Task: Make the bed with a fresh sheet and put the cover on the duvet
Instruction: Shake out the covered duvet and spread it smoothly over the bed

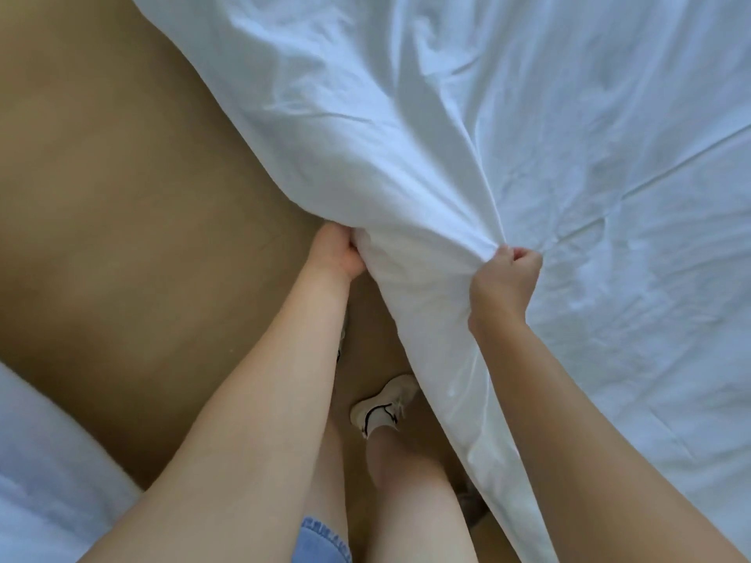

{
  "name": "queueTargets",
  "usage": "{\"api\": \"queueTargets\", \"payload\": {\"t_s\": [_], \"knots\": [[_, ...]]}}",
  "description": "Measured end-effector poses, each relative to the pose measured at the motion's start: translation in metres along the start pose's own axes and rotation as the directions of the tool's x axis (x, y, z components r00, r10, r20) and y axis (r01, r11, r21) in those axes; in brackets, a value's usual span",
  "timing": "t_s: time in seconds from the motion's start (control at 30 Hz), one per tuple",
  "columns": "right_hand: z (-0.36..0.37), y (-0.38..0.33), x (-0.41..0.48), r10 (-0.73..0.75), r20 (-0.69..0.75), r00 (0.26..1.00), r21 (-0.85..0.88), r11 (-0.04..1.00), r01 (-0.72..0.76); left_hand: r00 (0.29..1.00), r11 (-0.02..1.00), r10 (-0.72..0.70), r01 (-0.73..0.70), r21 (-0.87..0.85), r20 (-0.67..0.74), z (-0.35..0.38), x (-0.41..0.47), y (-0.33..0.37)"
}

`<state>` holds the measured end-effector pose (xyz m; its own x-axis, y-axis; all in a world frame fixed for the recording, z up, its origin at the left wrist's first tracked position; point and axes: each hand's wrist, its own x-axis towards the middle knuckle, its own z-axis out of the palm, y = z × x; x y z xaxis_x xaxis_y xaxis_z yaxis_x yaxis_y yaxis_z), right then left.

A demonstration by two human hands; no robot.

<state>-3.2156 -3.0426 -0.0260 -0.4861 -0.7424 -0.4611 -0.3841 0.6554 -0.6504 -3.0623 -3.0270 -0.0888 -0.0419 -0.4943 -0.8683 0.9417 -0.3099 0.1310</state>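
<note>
A white sheet (508, 136) covers the bed across the right and upper part of the view, creased and hanging over the bed's edge. My left hand (339, 253) grips a bunched fold of the sheet at the bed's edge, with its fingers hidden in the cloth. My right hand (506, 278) pinches the sheet a little to the right, on top of the bed, and folds fan out from that spot. Between my hands the cloth hangs down in a thick fold.
A tan floor (122, 197) fills the left side. My legs and a pale shoe (384, 404) stand close against the bed's edge. More white fabric (44, 473) lies at the lower left corner.
</note>
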Motion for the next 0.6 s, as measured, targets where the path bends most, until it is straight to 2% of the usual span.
{"api": "queueTargets", "payload": {"t_s": [0.1,0.17,0.2,0.27,0.37,0.4,0.47,0.53,0.6], "knots": [[-0.003,-0.005,0.002,-0.110,0.014,0.994,-0.077,0.991,0.111,0.995,0.996,0.077,-0.073,-0.054,0.061,-0.019,-0.045,-0.002],[-0.004,-0.006,-0.001,-0.198,0.025,0.980,-0.128,0.971,0.200,0.990,0.993,0.096,-0.088,-0.082,0.099,-0.066,-0.092,-0.018],[-0.003,-0.005,-0.002,-0.252,0.041,0.967,-0.163,0.953,0.255,0.995,0.992,0.065,-0.057,-0.115,0.069,-0.090,-0.126,-0.028],[0.003,-0.001,-0.008,-0.332,0.118,0.936,-0.265,0.898,0.352,0.994,0.987,0.077,-0.086,-0.132,-0.072,-0.131,-0.164,-0.042],[0.016,0.010,-0.014,-0.292,0.222,0.930,-0.322,0.879,0.353,0.908,0.991,0.111,-0.134,-0.030,-0.403,-0.147,-0.129,-0.040],[0.020,0.013,-0.013,-0.282,0.240,0.929,-0.297,0.890,0.347,0.889,0.988,0.144,-0.150,0.021,-0.434,-0.139,-0.111,-0.033],[0.027,0.019,-0.013,-0.284,0.295,0.913,-0.274,0.890,0.365,0.891,0.973,0.215,-0.161,0.164,-0.400,-0.121,-0.078,-0.025],[0.032,0.030,-0.013,-0.234,0.413,0.880,-0.282,0.886,0.368,0.911,0.955,0.214,-0.118,0.274,-0.352,-0.113,-0.059,-0.030],[0.032,0.043,-0.013,-0.150,0.513,0.845,-0.335,0.871,0.358,0.943,0.966,0.173,-0.106,0.236,-0.283,-0.105,-0.052,-0.034]]}}
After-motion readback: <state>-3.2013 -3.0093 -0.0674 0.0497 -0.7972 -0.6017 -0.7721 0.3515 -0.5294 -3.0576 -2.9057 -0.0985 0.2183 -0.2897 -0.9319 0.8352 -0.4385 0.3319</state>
